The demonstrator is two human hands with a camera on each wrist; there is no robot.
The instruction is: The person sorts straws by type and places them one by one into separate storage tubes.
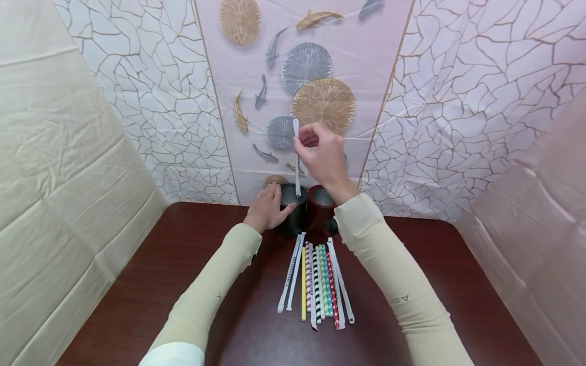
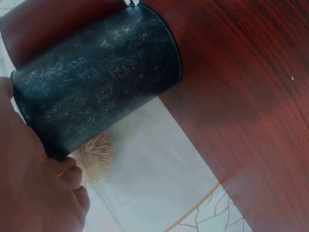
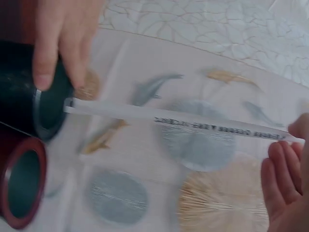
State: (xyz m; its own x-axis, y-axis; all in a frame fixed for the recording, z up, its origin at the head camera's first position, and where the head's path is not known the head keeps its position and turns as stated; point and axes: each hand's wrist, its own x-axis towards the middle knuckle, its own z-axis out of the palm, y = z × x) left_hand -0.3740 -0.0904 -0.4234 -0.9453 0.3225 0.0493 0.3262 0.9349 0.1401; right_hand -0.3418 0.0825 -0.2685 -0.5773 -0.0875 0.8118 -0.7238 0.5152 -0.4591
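Note:
My left hand (image 1: 267, 209) grips the rim of a dark green, mottled cylindrical cup (image 2: 101, 77), thumb on the near side and fingers over the far side. My right hand (image 1: 326, 156) pinches the top of a white paper-wrapped drinking straw (image 3: 193, 121) between thumb and fingertips. Printed lettering runs along the wrapper. The straw hangs nearly upright, its lower end at the mouth of the green cup; whether it is inside the rim I cannot tell. A dark red cup (image 1: 317, 223) stands right beside the green one, partly behind my right wrist.
A row of drinking straws lies on the dark wooden table (image 1: 137, 284) in front of the cups: a yellow straw (image 1: 303, 284), striped and dotted ones, and white wrapped straws (image 1: 291, 274) on both sides. A patterned cloth backdrop (image 1: 256, 66) rises directly behind the cups.

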